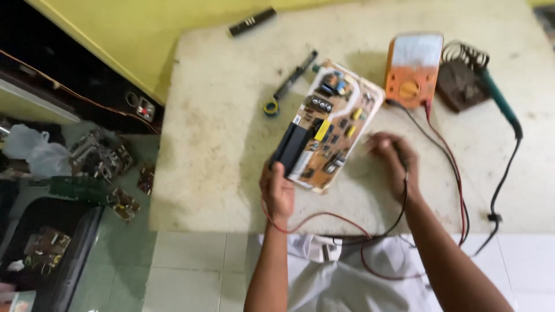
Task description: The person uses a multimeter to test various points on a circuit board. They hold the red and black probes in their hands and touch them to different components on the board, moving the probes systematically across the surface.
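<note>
A: Item one, left hand?
B: Left hand (278, 190) grips the near corner of the circuit board (330, 124), which lies tilted mid-table (219, 133).
A: Right hand?
B: Right hand (393, 159) rests just beside the board's right edge, fingers curled around a black probe lead (403, 199).
A: Surroundings?
B: Orange multimeter (413, 69) behind; soldering iron (498, 101) on its stand, far right.
</note>
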